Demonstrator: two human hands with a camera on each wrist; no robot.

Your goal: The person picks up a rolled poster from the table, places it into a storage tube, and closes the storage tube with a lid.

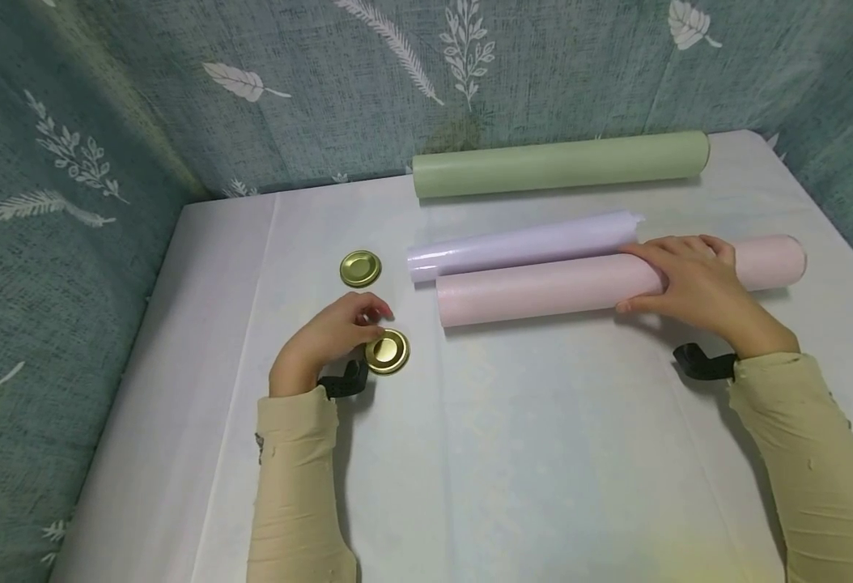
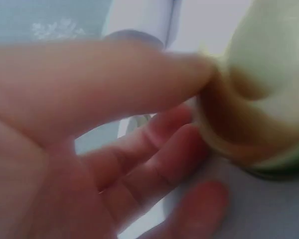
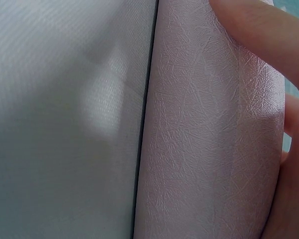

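My left hand (image 1: 337,330) pinches a gold metal jar lid (image 1: 388,351) at its edge. In the left wrist view the thumb and fingertips meet the rim of this lid (image 2: 269,114), which is blurred there. A second gold jar lid (image 1: 360,268) lies just beyond that hand. On the right, my right hand (image 1: 696,283) grips a pink roll (image 1: 543,290) from above, thumb on the near side and fingers over the far side. The right wrist view shows the textured surface of the pink roll (image 3: 204,129) close up, with part of the hand (image 3: 269,35) across it.
Behind the pink roll lies a thinner lilac roll (image 1: 521,245). A green roll (image 1: 561,165) rests farther back, near the patterned curtain (image 1: 310,97). Everything lies on a white-covered table (image 1: 528,453).
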